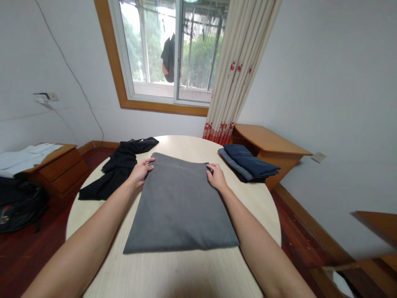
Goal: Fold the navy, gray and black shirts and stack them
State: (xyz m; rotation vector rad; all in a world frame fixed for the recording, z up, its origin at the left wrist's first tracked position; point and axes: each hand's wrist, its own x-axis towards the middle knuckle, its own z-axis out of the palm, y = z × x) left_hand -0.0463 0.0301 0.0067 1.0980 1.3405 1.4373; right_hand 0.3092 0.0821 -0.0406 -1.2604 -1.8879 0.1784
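Observation:
A grey garment (pixel 184 203), folded into a broad flat shape, lies in front of me on the round table (pixel 173 275). Its exact kind does not show. My left hand (pixel 142 170) grips its far left corner, thumb and fingers closed about the edge. At the far right corner my right hand (pixel 216 176) pinches the cloth, fingers curled over the edge. Left of the grey garment, a crumpled black garment (pixel 119 169) is spread loosely. To the right is a stack of folded dark clothes (pixel 248 161), navy on top with blue-grey and black below.
A wooden desk (pixel 269 140) stands behind the table's right side, beside a long curtain (pixel 238 66) and a window (pixel 173 54). On the left, a wooden drawer cabinet (pixel 66 171) carries white cloth, with a black backpack (pixel 20 203) on the floor.

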